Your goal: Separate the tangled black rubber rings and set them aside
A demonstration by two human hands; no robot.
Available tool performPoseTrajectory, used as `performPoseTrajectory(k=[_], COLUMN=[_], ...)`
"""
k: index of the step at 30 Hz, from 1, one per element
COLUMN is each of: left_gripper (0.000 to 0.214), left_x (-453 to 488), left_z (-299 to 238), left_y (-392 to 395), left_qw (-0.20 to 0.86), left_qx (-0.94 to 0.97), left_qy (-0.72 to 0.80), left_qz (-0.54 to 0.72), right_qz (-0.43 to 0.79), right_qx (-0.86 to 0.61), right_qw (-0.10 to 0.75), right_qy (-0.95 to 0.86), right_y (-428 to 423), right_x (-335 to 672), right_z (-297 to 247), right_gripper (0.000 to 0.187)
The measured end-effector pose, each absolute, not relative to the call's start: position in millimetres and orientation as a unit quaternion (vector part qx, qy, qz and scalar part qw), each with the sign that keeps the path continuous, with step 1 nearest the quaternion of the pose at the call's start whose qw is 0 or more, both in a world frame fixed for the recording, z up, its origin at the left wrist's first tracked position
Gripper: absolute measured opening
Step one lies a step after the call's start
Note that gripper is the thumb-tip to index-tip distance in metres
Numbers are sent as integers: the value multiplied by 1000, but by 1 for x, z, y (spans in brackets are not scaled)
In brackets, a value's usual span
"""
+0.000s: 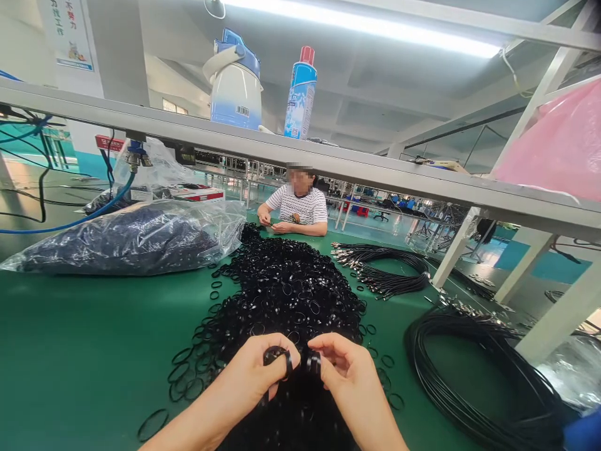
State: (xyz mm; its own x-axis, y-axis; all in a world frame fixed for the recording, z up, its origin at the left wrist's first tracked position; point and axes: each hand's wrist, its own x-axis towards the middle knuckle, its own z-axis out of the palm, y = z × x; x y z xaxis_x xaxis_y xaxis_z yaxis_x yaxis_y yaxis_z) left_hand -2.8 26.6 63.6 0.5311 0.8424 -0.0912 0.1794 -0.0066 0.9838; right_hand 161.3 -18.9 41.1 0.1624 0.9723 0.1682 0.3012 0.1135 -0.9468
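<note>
A large heap of black rubber rings (pixel 282 300) lies tangled on the green workbench mat (pixel 84 338), spreading toward me. Just above its near end, my left hand (pixel 253 369) pinches a black rubber ring (pixel 277 359) between thumb and fingers. My right hand (pixel 340 373) grips another black ring (pixel 312 362) a short gap to the right. Both rings seem to rise from the heap, but my fingers hide part of each. Several loose rings lie on the mat around the heap, beside both hands.
A coil of black cable (pixel 483 376) lies at right, with a bundle of metal-tipped cables (pixel 380 269) behind it. A plastic bag of black items (pixel 122 241) sits at left. A co-worker (pixel 298 203) sits across the bench. An overhead shelf (pixel 300 163) crosses the view, holding a spray can (pixel 300 94).
</note>
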Motion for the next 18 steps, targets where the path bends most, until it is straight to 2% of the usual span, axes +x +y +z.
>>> performPoseTrajectory(k=[3,10,18], left_gripper=[18,15,19], left_x=[-2,-1,-2], left_z=[64,63,68], left_y=[23,26,25], left_qw=[577,600,547], left_qx=[662,647,682], left_qy=[393,373,404], left_qz=[274,287,267], right_qz=[301,240,182], right_qx=[-579,-610,-644], right_qw=[492,468,446], right_qy=[-576,-592,-594], right_y=[-21,-22,-24], right_x=[157,152,152], right_z=[44,47,45], right_gripper=[22,19,21])
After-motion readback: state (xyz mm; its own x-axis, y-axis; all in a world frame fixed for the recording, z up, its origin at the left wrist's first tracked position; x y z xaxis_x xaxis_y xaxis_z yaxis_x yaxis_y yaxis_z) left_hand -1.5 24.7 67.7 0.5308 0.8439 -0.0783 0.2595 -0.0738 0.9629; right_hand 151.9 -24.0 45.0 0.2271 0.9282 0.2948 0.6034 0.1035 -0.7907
